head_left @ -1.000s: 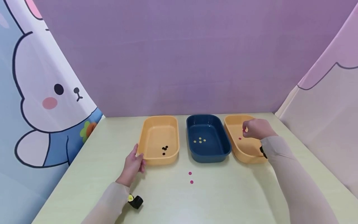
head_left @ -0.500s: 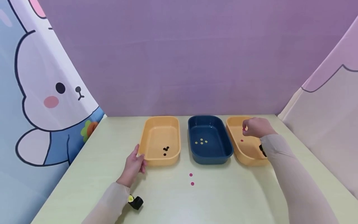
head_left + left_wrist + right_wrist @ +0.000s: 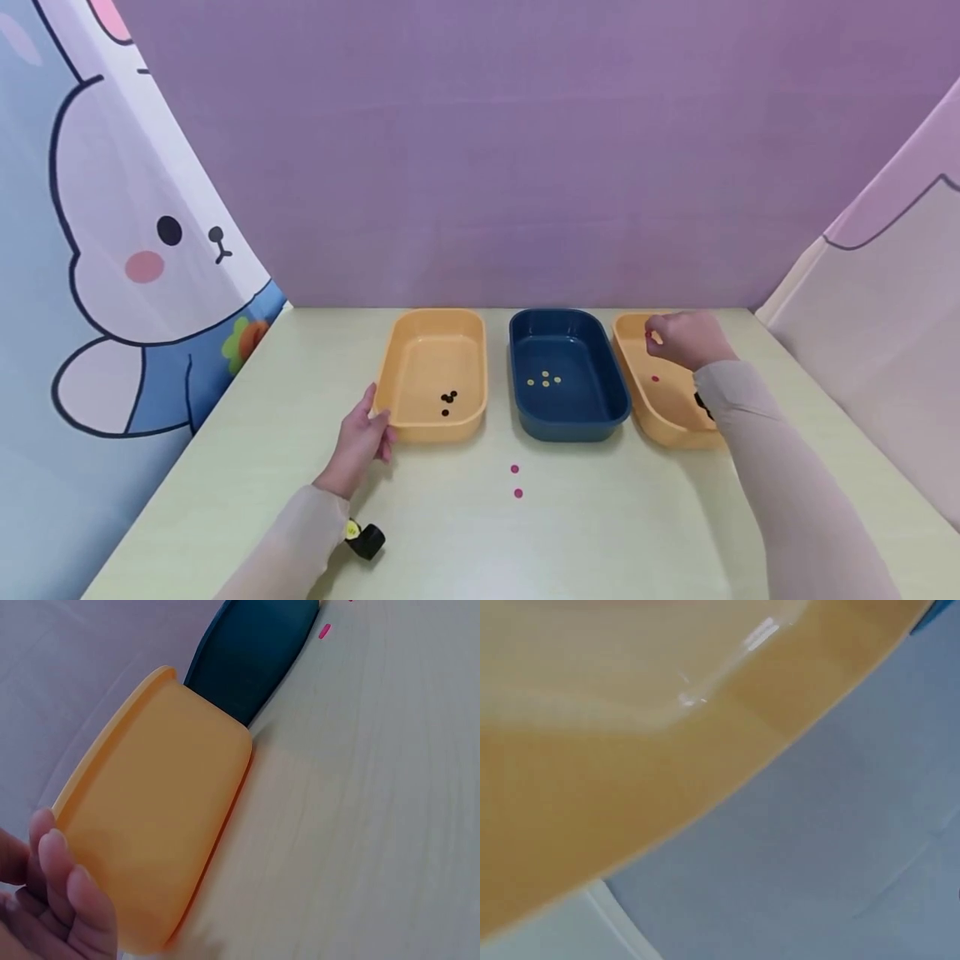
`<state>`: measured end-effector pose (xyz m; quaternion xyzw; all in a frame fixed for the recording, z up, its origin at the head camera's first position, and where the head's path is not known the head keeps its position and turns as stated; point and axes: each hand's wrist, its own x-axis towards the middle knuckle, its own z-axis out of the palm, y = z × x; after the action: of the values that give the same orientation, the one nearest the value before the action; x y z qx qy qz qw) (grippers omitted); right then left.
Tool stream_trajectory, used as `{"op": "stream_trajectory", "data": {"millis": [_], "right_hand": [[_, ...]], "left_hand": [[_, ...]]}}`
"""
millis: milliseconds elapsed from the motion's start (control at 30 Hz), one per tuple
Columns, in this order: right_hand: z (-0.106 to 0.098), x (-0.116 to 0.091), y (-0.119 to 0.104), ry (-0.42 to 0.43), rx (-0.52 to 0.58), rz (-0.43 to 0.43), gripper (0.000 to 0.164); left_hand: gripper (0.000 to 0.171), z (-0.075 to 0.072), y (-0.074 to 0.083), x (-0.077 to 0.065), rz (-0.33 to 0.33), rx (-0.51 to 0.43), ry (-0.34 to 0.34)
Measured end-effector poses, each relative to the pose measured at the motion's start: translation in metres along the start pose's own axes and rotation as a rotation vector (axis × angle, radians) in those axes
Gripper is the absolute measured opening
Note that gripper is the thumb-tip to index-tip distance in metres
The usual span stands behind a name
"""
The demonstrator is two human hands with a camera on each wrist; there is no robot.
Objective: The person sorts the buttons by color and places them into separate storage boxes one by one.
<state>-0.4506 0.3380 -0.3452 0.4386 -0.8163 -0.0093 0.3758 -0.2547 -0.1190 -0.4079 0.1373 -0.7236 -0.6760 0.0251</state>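
Note:
In the head view my left hand (image 3: 362,442) grips the near left corner of an orange tray (image 3: 401,350), which holds several small black buttons (image 3: 449,399). The left wrist view shows its fingers (image 3: 90,896) curled against that tray's outer wall. Over another orange tray (image 3: 667,429) on the right, my right hand (image 3: 690,339) pinches a small pink button (image 3: 648,335) between thumb and fingertip. Below it a single pink button (image 3: 656,379) lies in the tray. The right wrist view shows only tray wall and backdrop; the hand is out of it.
Between the orange trays stands a dark blue tray (image 3: 572,429) with several yellow buttons (image 3: 546,383). Two pink buttons (image 3: 515,469) lie on the pale table (image 3: 600,533) in front of it. A purple backdrop (image 3: 487,167) rises behind, with printed cloth (image 3: 150,250) at the left.
The right hand has risen slightly over the right tray, still pinching the pink button. The left hand stays at its tray corner. The head view has shifted a little.

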Motion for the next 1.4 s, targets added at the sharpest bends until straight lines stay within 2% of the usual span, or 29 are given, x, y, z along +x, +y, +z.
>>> {"op": "stream_trajectory", "data": {"millis": [67, 300, 433, 667, 867, 1000, 1133, 1233, 1300, 1400], "right_hand": [[0.003, -0.005, 0.001, -0.032, 0.013, 0.04, 0.011], [0.003, -0.015, -0.002, -0.231, 0.118, 0.223, 0.01], [0.003, -0.014, -0.005, -0.299, 0.145, 0.246, 0.009], [0.004, -0.014, -0.01, -0.373, 0.133, 0.236, 0.009], [0.003, -0.01, -0.012, -0.547, 0.198, 0.324, 0.007], [0.007, -0.011, -0.011, -0.622, 0.217, 0.36, 0.006], [0.012, -0.016, -0.009, -0.67, 0.214, 0.389, 0.005], [0.013, -0.017, -0.008, -0.695, 0.221, 0.394, 0.013], [0.012, -0.014, -0.006, -0.667, 0.228, 0.375, 0.019], [0.006, -0.006, -0.005, -0.575, 0.224, 0.351, 0.023]], "left_hand": [[0.062, 0.0, 0.0, -0.001, -0.002, -0.003, -0.002], [0.062, -0.002, -0.001, -0.003, 0.006, -0.006, -0.004], [0.062, -0.004, 0.001, -0.003, 0.011, -0.006, -0.004], [0.062, -0.003, 0.001, -0.003, 0.014, -0.004, -0.003], [0.062, -0.003, 0.002, -0.003, 0.004, -0.009, 0.004], [0.063, -0.002, 0.003, -0.003, 0.011, -0.006, 0.009], [0.063, -0.001, 0.002, -0.002, 0.018, -0.003, 0.0], [0.063, -0.001, 0.002, -0.003, 0.013, -0.004, -0.003], [0.063, -0.001, 0.002, -0.003, 0.007, -0.004, 0.0], [0.063, -0.003, 0.003, -0.004, 0.005, -0.003, 0.004]]}}
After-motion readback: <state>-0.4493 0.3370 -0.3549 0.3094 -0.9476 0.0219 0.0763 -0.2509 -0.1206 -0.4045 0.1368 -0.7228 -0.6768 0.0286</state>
